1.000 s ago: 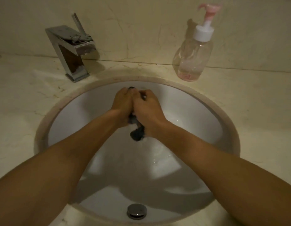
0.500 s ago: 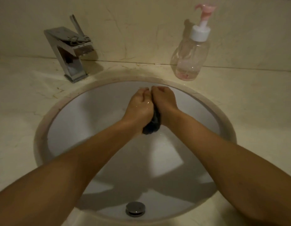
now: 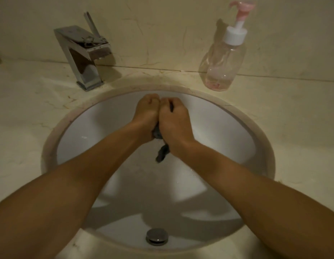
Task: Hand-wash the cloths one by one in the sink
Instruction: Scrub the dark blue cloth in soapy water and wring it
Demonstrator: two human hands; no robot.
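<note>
head | faucet (image 3: 84,58) rear-left | soap bottle (image 3: 221,70) rear-right | cloth (image 3: 163,153) mostly hidden

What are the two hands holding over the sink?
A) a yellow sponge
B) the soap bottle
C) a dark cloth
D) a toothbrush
C: the left hand and the right hand are pressed together and curled round a dark cloth, and its loose end hangs below them over the sink.

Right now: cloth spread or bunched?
Bunched. The cloth is gripped, wadded, between left hand and right hand over the sink; only a dark tail hangs below.
</note>
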